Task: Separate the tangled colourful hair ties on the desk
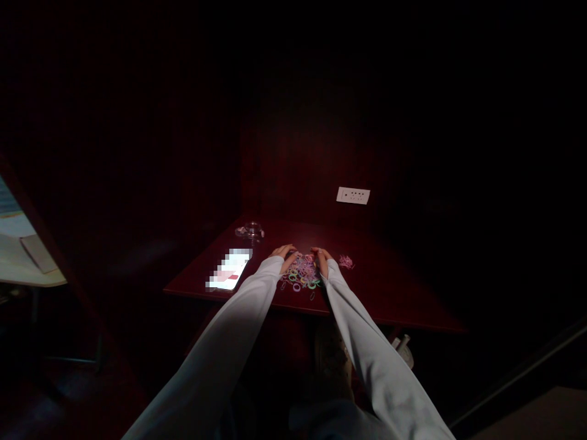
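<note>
A loose pile of small coloured hair ties (pixel 302 272), in pink, purple, green and yellow, lies on the dark red table. At the pile's left edge rests my left hand (pixel 285 253), its fingers stretched out and curving inward. My right hand (pixel 322 255) is at the right edge, fingers extended toward the pile. Between them the two hands flank the pile, and neither visibly grips anything. A few single ties sit loose near the table's front edge. Just right of my right hand is a smaller heap of pink ties (pixel 346 261).
A lit screen (pixel 228 272), partly pixelated, lies left of my left forearm. Behind it stands a clear container (pixel 253 230) with pale pieces around it. A white socket panel (pixel 353 195) is on the back wall. Dark partitions enclose the table (pixel 394 293).
</note>
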Motion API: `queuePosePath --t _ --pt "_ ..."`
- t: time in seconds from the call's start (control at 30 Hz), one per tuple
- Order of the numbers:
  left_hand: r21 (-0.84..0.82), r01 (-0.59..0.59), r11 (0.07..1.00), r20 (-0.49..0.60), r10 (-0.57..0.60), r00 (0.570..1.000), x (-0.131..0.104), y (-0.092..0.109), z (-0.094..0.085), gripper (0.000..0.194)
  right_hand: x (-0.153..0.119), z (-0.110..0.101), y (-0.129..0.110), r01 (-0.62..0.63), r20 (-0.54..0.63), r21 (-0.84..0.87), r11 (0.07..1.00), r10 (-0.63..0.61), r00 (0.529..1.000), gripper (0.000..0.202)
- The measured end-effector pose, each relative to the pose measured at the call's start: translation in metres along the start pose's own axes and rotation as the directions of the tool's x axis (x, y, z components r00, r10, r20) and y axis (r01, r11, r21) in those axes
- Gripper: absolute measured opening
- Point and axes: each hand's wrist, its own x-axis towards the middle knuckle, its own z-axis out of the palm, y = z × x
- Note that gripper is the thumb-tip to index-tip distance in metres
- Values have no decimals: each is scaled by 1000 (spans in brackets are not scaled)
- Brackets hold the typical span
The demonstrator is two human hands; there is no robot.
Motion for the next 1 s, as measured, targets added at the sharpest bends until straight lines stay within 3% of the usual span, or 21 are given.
queuePosePath --t 0.17,0.3,0.4,0.5,0.63,0.77,1.0 --pt "16 -53 998 34 53 998 -4 3 -7 28 -1 -17 -21 -18 -134 79 997 28 991 52" --pt "48 -157 987 24 156 988 -9 8 -11 25 1 -25 -33 -133 -224 89 987 150 963 63" --pt "98 -226 969 31 224 974 -13 10 -14 22 -4 -31 -36 -230 -200 8 973 227 953 72" --pt "125 -242 962 45 239 970 -15 12 -16 19 -16 -41 -40 -302 -165 -190 934 273 948 74" --pt "132 -220 967 33 217 976 -14 13 -17 17 -29 -53 -53 -222 -39 -423 879 227 973 70" --pt "133 -187 973 35 184 982 -13 15 -17 18 -34 -52 -66 -123 124 -567 815 232 965 64" --pt "128 -177 976 33 175 984 -11 15 -16 18 -37 -40 -53 -1 136 -670 743 125 983 68"
